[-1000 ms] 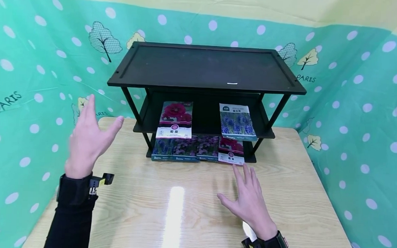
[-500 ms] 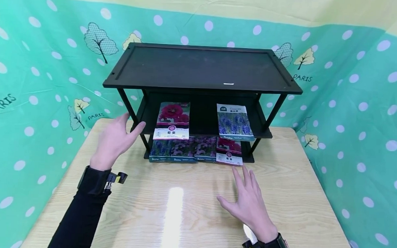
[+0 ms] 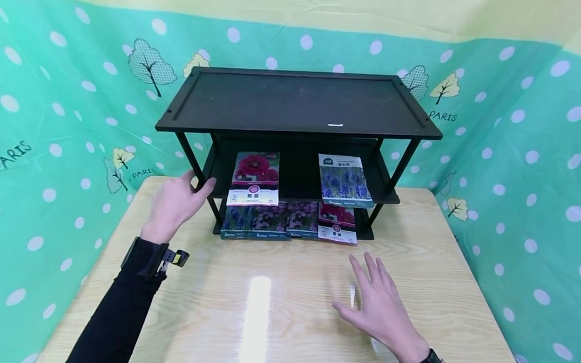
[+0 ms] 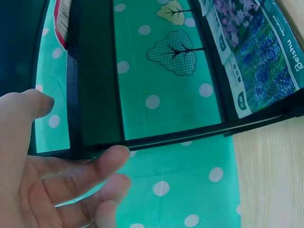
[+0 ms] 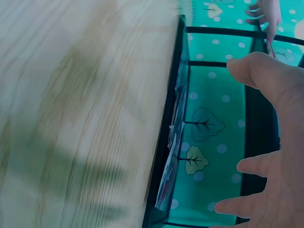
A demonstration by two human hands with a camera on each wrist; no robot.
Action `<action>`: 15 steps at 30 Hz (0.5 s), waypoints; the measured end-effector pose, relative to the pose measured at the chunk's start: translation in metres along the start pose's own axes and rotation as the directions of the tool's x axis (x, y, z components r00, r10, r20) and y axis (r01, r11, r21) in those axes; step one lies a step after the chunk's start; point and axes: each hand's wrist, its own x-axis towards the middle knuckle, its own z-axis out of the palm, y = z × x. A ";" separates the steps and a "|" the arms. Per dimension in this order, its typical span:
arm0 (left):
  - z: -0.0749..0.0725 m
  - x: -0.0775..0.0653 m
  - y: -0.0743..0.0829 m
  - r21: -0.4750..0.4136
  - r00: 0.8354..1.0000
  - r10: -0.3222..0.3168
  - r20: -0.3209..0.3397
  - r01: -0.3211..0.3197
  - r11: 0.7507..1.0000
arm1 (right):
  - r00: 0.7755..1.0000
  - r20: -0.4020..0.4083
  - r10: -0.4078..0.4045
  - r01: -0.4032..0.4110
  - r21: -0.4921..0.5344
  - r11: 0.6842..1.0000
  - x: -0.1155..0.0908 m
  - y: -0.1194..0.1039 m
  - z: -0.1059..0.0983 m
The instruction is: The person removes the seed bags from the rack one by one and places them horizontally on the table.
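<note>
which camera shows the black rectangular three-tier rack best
The head view frames the black rectangular three-tier rack nearly whole, all tiers visible. The left wrist view shows only parts of its tiers and posts; the right wrist's shows it sideways, partly behind the right hand.

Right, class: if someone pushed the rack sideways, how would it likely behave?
The rack is probably stiff, as its posts look straight. It would likely slide or tip rather than roll, since no wheels show. The packets might shift, as both on the middle shelf jut past its front edge.
</note>
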 end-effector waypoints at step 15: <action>0.003 0.004 -0.001 -0.089 0.999 0.015 -0.045 -0.019 0.996 | 0.996 0.086 -0.012 0.006 0.062 0.998 -0.002 0.008 -0.023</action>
